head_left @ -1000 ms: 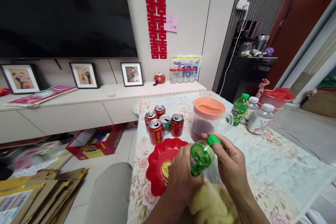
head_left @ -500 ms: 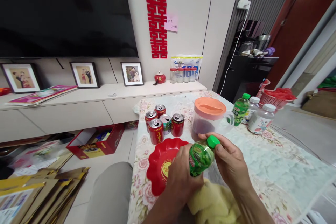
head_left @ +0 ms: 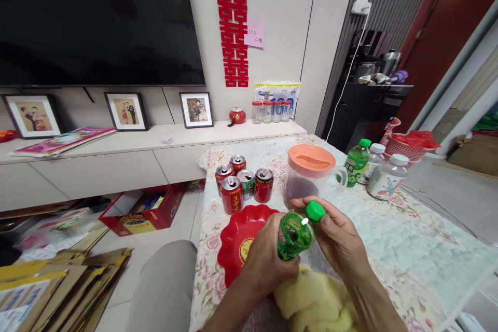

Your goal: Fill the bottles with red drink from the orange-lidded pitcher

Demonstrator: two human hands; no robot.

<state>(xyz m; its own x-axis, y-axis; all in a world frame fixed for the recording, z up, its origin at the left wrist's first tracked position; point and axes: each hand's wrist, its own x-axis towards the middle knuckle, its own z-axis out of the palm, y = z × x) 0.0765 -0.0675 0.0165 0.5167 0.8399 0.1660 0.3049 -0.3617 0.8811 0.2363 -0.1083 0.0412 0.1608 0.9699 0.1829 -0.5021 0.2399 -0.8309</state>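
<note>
My left hand [head_left: 268, 254] is wrapped round a clear plastic bottle [head_left: 292, 238] with a green label, tilted to the right. Pinched in the fingers of my right hand [head_left: 340, 238] is its green bottle cap [head_left: 315, 211]. A small white spot, apparently the bottle's mouth, shows just below the cap, which looks slightly apart from the neck. Under my hands lies a yellow cloth [head_left: 319, 295]. The red scalloped plate [head_left: 229, 249] sits left of the bottle, partly hidden by my left hand. Behind my right hand stands a clear pitcher [head_left: 305, 184] with an orange lid.
Several drink cans [head_left: 232, 194] stand behind the plate. At the back right are another green bottle [head_left: 358, 163], two white-capped bottles [head_left: 387, 179] and a pink basket [head_left: 408, 148]. A red box [head_left: 146, 210] and cardboard [head_left: 73, 290] lie on the floor to the left.
The bottle has shifted slightly left and down in my left hand. The cap in my right hand has stayed nearly in place, so a gap appears between cap and bottle.
</note>
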